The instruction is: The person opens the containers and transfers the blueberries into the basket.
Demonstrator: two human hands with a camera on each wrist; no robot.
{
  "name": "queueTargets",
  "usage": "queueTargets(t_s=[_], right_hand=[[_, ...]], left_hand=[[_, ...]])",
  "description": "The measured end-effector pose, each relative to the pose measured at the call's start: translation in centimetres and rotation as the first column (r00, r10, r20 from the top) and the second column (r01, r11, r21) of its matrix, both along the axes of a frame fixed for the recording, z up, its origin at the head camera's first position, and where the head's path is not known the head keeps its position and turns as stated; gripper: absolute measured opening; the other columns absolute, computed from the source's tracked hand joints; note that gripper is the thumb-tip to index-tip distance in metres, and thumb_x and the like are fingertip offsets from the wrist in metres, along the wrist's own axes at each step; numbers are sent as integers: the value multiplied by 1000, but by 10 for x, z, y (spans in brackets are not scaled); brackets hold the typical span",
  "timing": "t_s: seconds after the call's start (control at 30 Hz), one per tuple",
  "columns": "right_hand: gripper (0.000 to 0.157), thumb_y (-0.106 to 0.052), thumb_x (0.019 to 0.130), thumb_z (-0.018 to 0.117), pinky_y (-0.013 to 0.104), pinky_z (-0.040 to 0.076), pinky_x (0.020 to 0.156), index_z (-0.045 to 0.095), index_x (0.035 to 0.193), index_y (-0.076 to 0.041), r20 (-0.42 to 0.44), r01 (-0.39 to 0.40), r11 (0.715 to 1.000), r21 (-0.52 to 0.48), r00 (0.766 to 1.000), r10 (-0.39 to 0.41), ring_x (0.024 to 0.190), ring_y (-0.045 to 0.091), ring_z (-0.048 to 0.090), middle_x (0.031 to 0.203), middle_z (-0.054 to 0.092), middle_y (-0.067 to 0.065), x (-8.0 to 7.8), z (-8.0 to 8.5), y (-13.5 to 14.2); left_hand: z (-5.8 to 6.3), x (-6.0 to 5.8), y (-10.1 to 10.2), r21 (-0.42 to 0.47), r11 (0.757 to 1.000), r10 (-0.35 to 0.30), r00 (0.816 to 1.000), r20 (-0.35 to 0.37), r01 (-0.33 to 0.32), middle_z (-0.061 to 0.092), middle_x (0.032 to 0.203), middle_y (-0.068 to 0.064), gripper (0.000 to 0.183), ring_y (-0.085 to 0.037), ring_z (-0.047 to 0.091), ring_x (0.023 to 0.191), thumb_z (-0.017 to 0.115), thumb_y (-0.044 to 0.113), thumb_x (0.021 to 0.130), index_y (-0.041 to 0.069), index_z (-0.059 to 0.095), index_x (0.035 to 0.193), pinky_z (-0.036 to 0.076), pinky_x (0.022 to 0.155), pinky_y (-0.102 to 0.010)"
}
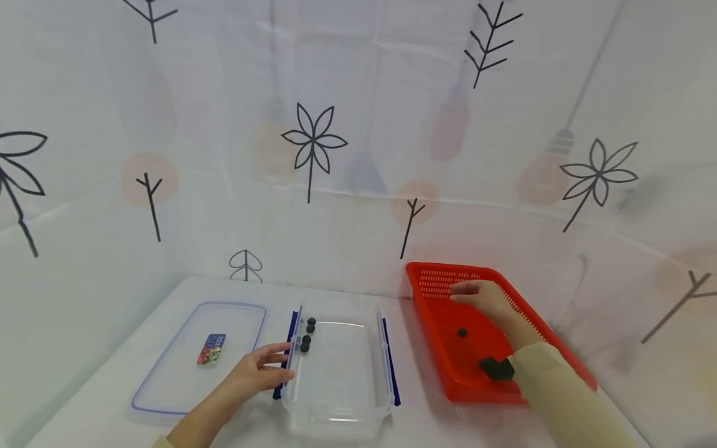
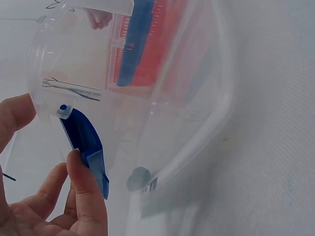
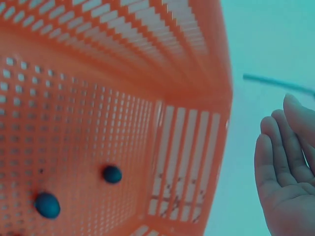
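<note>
A clear plastic box [image 1: 336, 373] with blue side latches stands in the middle of the table. Several small dark balls [image 1: 305, 343] lie along its left side. My left hand [image 1: 254, 371] touches that side with its fingertips; in the left wrist view a fingertip meets the blue latch [image 2: 88, 140]. My right hand [image 1: 483, 297] hovers over the far part of a red plastic basket [image 1: 448, 373], fingers extended and palm bare. Inside the basket, the right wrist view shows two dark balls [image 3: 112, 174], apart from the hand.
Flat on the table to the left lies a clear lid [image 1: 173, 373] with a blue edge and a colourful label [image 1: 211, 349]. Behind the table hangs a pale cloth [image 1: 358, 230] printed with plants and lamps. A dark object [image 1: 497, 369] sits by my right sleeve.
</note>
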State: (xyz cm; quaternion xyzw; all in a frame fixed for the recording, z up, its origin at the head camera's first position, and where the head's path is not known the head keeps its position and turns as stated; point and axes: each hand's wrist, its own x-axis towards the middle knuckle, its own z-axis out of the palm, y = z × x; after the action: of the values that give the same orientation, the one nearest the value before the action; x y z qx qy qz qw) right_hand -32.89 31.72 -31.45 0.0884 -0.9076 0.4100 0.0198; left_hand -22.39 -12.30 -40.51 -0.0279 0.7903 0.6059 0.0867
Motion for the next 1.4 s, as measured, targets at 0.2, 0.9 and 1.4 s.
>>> queueTargets(t_s=[0.2, 0.9, 1.4], right_hand=[[41, -23, 89, 65, 49, 42, 94, 59, 122, 0, 29, -45, 997, -60, 999, 46, 105, 29, 54, 113, 63, 12, 7, 2, -24], [24, -13, 86, 68, 38, 48, 89, 69, 109, -8, 41, -112, 977, -183, 992, 121, 98, 22, 61, 106, 67, 9, 12, 1, -101], [24, -13, 87, 66, 34, 49, 88, 67, 110, -6, 47, -252, 944, -213, 962, 268, 96, 21, 63, 104, 67, 8, 10, -11, -153]], left_hand=[[-1, 0, -1, 4, 1000, 3, 1000, 1, -3, 55, 122, -16, 66, -23, 57, 96, 78, 24, 76, 7, 49, 133, 52, 80, -43], [2, 2, 1, 10, 1000, -8, 1000, -6, 8, 56, 121, -15, 68, -23, 57, 97, 79, 26, 75, 7, 49, 133, 51, 81, -43], [2, 2, -2, 6, 1000, 5, 1000, 3, -5, 56, 121, -16, 66, -23, 57, 97, 78, 25, 76, 7, 50, 132, 51, 81, -43]])
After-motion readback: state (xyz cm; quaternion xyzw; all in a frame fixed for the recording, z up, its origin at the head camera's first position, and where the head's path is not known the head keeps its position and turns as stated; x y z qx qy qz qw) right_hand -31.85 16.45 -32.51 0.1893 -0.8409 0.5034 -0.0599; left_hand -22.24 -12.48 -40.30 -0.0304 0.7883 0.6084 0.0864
